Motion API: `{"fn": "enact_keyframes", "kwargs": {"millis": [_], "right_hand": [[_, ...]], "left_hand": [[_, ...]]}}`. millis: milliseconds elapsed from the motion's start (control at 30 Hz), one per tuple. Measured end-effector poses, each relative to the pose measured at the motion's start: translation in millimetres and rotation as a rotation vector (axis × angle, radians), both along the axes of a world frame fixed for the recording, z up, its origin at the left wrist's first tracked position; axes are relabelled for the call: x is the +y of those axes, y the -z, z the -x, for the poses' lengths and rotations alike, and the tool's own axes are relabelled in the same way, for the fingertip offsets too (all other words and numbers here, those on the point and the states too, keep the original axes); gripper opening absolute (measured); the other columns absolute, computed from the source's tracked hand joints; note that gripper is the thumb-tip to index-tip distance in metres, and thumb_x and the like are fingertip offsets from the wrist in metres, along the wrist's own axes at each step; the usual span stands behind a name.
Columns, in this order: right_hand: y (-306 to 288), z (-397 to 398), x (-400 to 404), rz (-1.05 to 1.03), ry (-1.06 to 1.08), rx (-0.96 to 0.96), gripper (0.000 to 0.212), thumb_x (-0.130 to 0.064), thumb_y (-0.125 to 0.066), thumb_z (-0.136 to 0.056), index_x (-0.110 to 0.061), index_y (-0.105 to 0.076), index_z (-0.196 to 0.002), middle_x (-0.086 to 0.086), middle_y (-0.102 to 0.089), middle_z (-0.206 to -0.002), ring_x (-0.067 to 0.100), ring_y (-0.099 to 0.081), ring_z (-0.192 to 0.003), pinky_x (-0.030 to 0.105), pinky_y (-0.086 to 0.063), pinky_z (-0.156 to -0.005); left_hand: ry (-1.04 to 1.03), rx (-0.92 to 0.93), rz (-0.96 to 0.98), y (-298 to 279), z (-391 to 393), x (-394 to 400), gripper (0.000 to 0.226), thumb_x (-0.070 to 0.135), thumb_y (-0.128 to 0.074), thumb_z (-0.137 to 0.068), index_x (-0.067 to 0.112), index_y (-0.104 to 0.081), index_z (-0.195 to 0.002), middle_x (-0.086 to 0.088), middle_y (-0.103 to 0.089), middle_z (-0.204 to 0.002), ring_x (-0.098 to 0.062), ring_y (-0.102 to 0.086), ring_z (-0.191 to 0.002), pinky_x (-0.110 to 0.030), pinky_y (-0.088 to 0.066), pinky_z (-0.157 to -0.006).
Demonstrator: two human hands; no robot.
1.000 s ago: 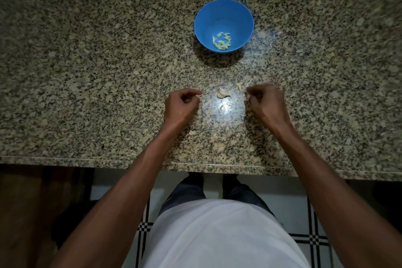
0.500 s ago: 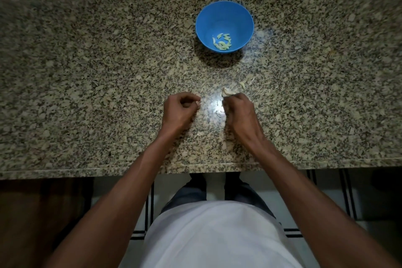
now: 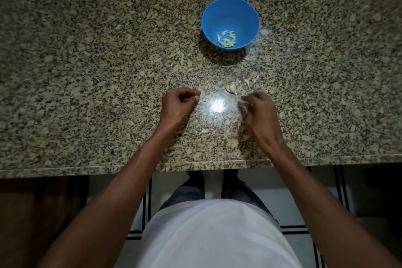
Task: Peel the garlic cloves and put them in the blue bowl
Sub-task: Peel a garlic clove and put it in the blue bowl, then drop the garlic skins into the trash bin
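Note:
The blue bowl (image 3: 230, 13) stands on the granite counter beyond my hands, with several peeled pale-green garlic cloves (image 3: 227, 39) in its bottom. An unpeeled garlic clove (image 3: 231, 88) lies on the counter between bowl and hands, and a smaller garlic scrap (image 3: 247, 82) lies just right of it. My left hand (image 3: 178, 104) rests on the counter as a loose fist, thumb against forefinger, with nothing clearly in it. My right hand (image 3: 258, 113) is blurred, just below and right of the loose clove. Its fingers are curled around something small and pale that looks like a garlic clove.
The speckled granite counter (image 3: 87, 72) runs across the whole view, and its front edge (image 3: 130, 167) is close to my body. A bright light reflection (image 3: 217, 105) sits between my hands. Below the edge are a tiled floor and my white shirt.
My right hand went left to the garlic on the counter, then drew back right with its fingers curled. My left hand stayed in place as a fist.

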State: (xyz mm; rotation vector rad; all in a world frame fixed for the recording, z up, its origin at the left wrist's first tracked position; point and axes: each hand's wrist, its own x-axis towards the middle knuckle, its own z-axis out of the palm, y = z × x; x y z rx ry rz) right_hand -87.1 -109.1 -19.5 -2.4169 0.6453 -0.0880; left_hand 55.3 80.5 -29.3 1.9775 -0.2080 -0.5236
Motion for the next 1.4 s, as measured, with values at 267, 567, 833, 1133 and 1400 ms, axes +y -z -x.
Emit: {"fn": "enact_keyframes", "kwargs": {"millis": [267, 567, 833, 1133, 1400], "right_hand": [[18.6, 0.2, 36.6, 0.067, -0.121, 0.094, 0.018, -0.002, -0.051, -0.102, -0.007, -0.055, -0.119, 0.018, -0.049, -0.12, 0.034, -0.053, -0.104, 0.05, -0.057, -0.086], [16.8, -7.3, 65.9, 0.146, -0.326, 0.043, 0.015, -0.018, -0.055, -0.106, -0.007, -0.065, -0.108, 0.003, -0.051, -0.105, 0.016, -0.047, -0.091, 0.024, -0.05, -0.067], [27.0, -4.4, 52.3, 0.356, -0.5, 0.065, 0.017, 0.004, -0.067, -0.093, 0.0, -0.072, -0.109, 0.013, -0.066, -0.108, 0.027, -0.059, -0.098, 0.041, -0.059, -0.072], [17.8, -33.5, 73.9, -0.424, -0.018, 0.017, 0.014, -0.004, -0.062, -0.099, -0.013, -0.074, -0.096, 0.004, -0.074, -0.09, 0.021, -0.071, -0.084, 0.041, -0.063, -0.077], [-21.6, -78.7, 198.5, -1.415, -0.05, 0.263, 0.008, 0.0, -0.059, -0.103, -0.005, -0.064, -0.101, 0.003, -0.065, -0.083, 0.009, -0.066, -0.075, 0.022, -0.06, -0.078]], "left_hand": [[0.005, -0.007, -0.037, 8.1, 2.9, -3.3, 0.017, 0.006, -0.076, -0.091, 0.012, -0.079, -0.106, 0.002, -0.077, -0.108, -0.005, -0.072, -0.101, -0.023, -0.059, -0.093], [-0.047, 0.014, -0.035, 14.2, 11.2, 12.2, 0.016, 0.004, -0.075, -0.09, 0.011, -0.08, -0.104, 0.003, -0.078, -0.105, -0.004, -0.072, -0.1, -0.025, -0.059, -0.094], [-0.08, 0.001, 0.009, 17.7, 17.8, 23.8, 0.013, 0.007, -0.076, -0.09, 0.012, -0.081, -0.101, 0.004, -0.078, -0.101, -0.003, -0.073, -0.096, -0.023, -0.06, -0.09], [-0.407, 0.128, 0.21, 13.0, 41.1, 53.7, 0.012, 0.006, -0.076, -0.092, 0.007, -0.078, -0.104, -0.001, -0.078, -0.108, -0.02, -0.076, -0.098, -0.027, -0.061, -0.079], [-0.992, 0.209, 0.518, -3.9, 106.7, 160.4, 0.011, 0.002, -0.072, -0.093, 0.009, -0.075, -0.102, -0.011, -0.079, -0.095, -0.014, -0.075, -0.084, -0.023, -0.06, -0.078]]}}
